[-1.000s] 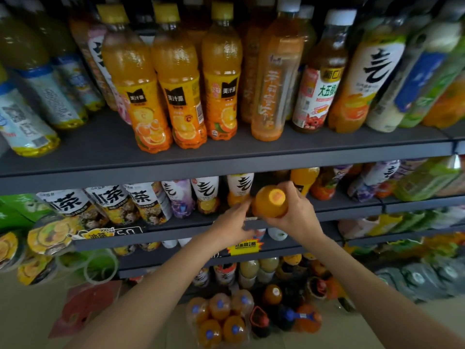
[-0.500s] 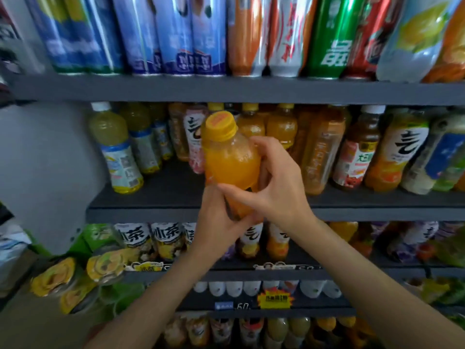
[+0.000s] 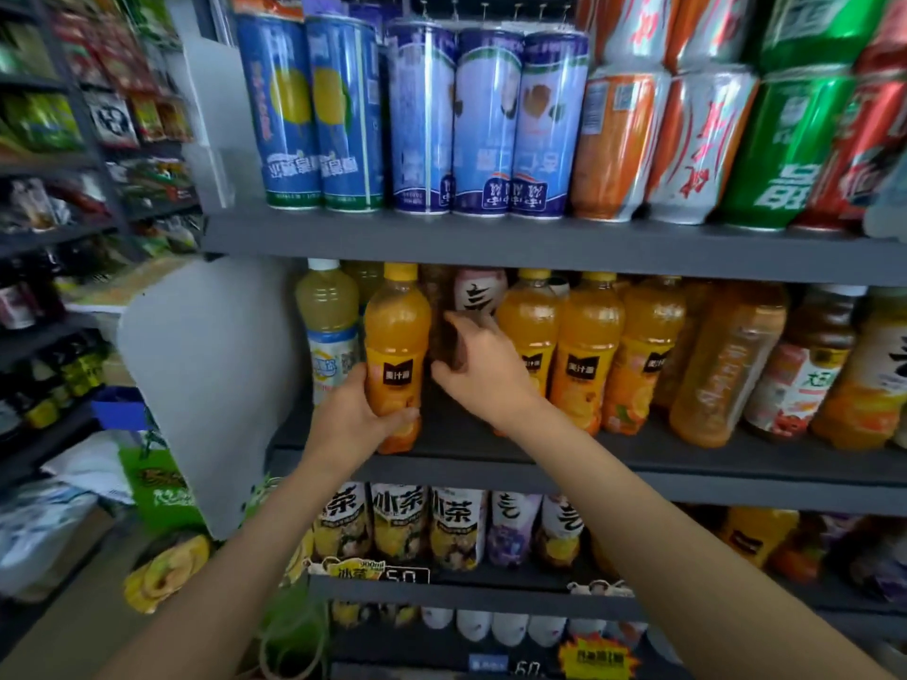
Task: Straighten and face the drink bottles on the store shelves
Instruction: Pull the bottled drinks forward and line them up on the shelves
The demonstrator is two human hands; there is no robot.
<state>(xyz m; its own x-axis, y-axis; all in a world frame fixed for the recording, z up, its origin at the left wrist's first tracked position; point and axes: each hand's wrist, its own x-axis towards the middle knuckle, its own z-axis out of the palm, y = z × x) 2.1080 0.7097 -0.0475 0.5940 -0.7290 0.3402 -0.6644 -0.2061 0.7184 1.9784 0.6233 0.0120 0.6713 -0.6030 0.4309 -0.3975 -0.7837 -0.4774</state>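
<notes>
An orange juice bottle with a yellow cap is held upright near the front edge of the middle shelf, toward its left end. A small black label panel with pale characters faces forward on it; the characters are too blurred to be read. The lower body of the bottle is gripped by the left hand, the fingers curled round its base. The right hand is held just to the right of it, fingers bent toward a dark bottle standing further back; whether that bottle is actually gripped cannot be told.

To the right, three more orange juice bottles with the same black panel are stood in a row, filled with orange liquid. A pale yellow drink with a white cap is placed at the left end of the shelf. Behind the hand a white-labelled bottle with a large black brush character is seen.

On the upper shelf, tall blue cans with a yellow fruit picture are lined up beside paler blue cans, then orange-and-silver cans and a green can marked "晶".

On the lower shelf, bottles labelled "小茶" are stood in a row, above a price tag showing "50".
</notes>
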